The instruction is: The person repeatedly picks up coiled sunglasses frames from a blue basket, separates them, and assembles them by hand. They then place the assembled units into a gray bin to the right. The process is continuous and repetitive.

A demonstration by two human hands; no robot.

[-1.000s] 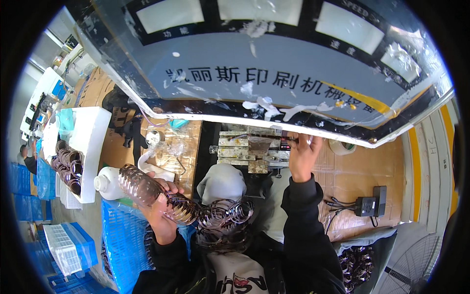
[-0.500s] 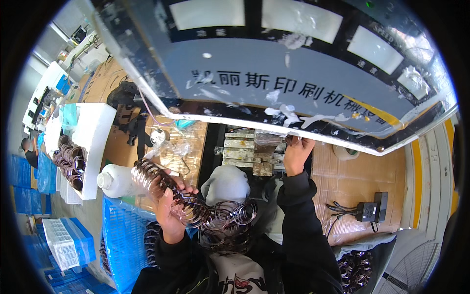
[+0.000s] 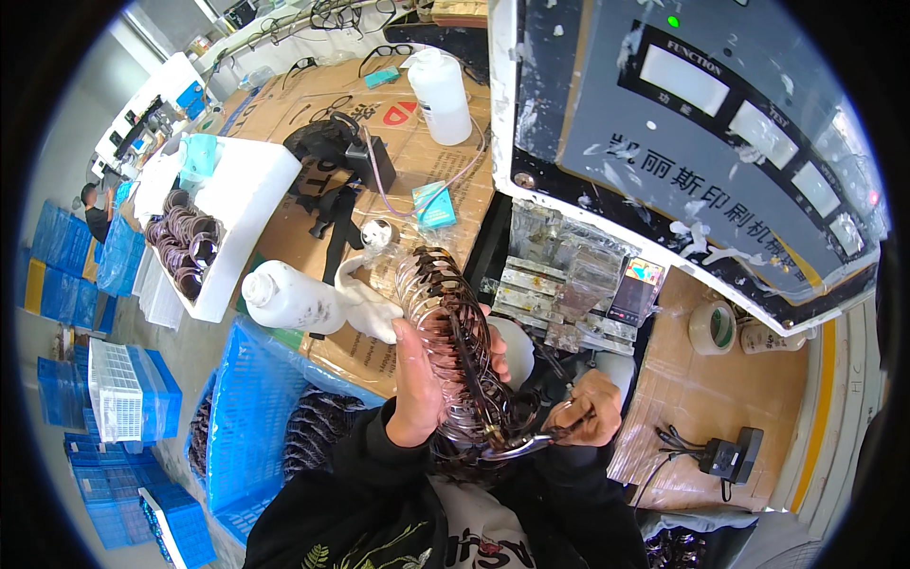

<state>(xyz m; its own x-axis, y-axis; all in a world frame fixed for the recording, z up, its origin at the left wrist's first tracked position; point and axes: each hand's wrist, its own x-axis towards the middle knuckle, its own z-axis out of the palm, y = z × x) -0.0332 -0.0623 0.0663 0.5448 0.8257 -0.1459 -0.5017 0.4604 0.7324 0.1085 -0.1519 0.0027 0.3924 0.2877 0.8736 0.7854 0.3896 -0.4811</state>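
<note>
A long curved stack of glossy dark brown eyeglass frames lies across my left hand. Its thumb stands on the near side and the fingertips come round the far side, gripping the stack. At the stack's lower right end, my right hand is closed on a single eyeglass frame, one rim of which sticks out to the left of the fingers. Beyond my hands sits a machine fixture of stained metal blocks, with a lit phone at its right side.
The machine's control panel overhangs the upper right. To the left are a white bottle, a foam box of brown frames and a blue basket. Tape rolls and a black adapter lie right. A person is far left.
My right hand has come back from the fixture to the stack and now holds a frame. The stack in my left hand has moved right and turned more upright. The view has swung left.
</note>
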